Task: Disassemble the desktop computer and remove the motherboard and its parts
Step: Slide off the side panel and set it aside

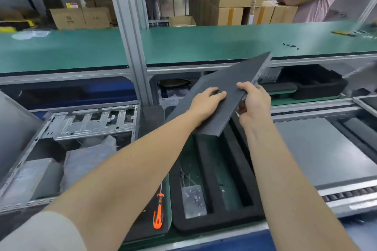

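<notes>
Only your right hand pinches the tilted side panel, left hand lies flat on it: it may slip onto the foam tray.

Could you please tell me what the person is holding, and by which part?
A dark grey panel: the right hand grips its right edge, thumb on top, while the left hand rests flat on its upper face.

We hold a dark grey, finely perforated computer panel tilted in the air, far corner raised. Our left hand rests on its face, and our right hand pinches its right edge. At left, the computer case lies open on its side, showing bare silver metal framing.
</notes>
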A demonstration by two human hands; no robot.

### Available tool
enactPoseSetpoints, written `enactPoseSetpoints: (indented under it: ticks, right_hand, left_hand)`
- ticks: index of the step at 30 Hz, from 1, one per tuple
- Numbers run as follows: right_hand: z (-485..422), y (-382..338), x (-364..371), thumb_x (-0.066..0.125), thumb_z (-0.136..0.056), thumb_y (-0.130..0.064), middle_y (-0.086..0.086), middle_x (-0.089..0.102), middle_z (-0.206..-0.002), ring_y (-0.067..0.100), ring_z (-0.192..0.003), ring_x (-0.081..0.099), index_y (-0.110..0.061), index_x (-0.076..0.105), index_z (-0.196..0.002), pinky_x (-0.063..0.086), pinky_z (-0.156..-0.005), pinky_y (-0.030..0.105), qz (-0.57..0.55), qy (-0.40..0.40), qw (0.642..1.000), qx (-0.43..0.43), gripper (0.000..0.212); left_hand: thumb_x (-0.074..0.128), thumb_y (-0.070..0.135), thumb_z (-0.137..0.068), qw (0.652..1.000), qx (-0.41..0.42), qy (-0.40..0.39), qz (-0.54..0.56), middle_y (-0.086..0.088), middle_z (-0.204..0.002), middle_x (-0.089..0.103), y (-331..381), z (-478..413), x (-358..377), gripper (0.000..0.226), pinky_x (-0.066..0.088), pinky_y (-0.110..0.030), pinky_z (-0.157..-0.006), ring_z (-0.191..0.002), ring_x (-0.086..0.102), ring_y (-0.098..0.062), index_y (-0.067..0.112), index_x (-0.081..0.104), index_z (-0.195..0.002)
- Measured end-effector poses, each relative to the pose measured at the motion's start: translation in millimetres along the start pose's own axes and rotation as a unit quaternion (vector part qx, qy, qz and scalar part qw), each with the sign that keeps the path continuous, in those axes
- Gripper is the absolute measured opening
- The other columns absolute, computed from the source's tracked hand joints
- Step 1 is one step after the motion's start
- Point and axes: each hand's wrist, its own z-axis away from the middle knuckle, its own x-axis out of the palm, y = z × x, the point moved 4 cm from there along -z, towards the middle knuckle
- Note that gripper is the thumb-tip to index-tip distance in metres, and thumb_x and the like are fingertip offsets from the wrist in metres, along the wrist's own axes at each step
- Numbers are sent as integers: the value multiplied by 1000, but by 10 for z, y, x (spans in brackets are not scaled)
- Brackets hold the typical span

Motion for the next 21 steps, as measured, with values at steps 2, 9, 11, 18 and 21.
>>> enactPoseSetpoints:
  ticks: [2, 9, 11, 18, 21]
  right_hand:
    - [-214, -191, 19, 71, -82, 0, -1, 63, -56, 12, -39, 53, -15, 58, -79, 40, -40, 17, 68, -11, 997, -26, 20]
    - [-850, -584, 305, 79, -72, -26, 18, 74, -103, 38, -100, 71, -5, 69, -105, 57, -88, 61, 327, -73, 938, -93, 40]
    - [-1002, -623, 392, 79, -74, -32, 10, 74, -95, 30, -93, 70, -8, 64, -93, 58, -88, 57, 395, -80, 907, -122, 35]
    - [-1382, -593, 556, 67, -91, -40, -2, 46, -65, 25, -63, 46, -20, 39, -73, 36, -58, 33, 583, -86, 782, -202, 39]
    - [-1507, -509, 534, 62, -96, -43, 0, 61, -86, 28, -83, 57, -20, 53, -91, 41, -69, 34, 618, -95, 753, -206, 25]
  left_hand:
    - [57, 68, -90, 992, -22, -4, 126, 7, -148, 54, 1, -100, 213, 62, 50, -38, -103, -123, 58, -17, 44, 49, -147]
    - [59, 72, -91, 949, -51, -15, 309, 27, -128, 52, 70, -461, 689, 74, 43, -18, -72, -93, 49, 14, 49, 33, -156]
    - [57, 74, -90, 937, -65, -34, 341, 22, -142, 47, 66, -520, 782, 77, 45, -23, -86, -109, 49, 8, 52, 27, -157]
    - [58, 81, -83, 902, -110, -51, 414, 9, -168, 29, -5, -733, 1064, 84, 27, -66, -119, -153, 27, -35, 54, 28, -156]
    - [59, 79, -84, 894, -120, -57, 428, 10, -169, 26, -68, -813, 1186, 83, 28, -69, -117, -154, 23, -36, 56, 25, -156]
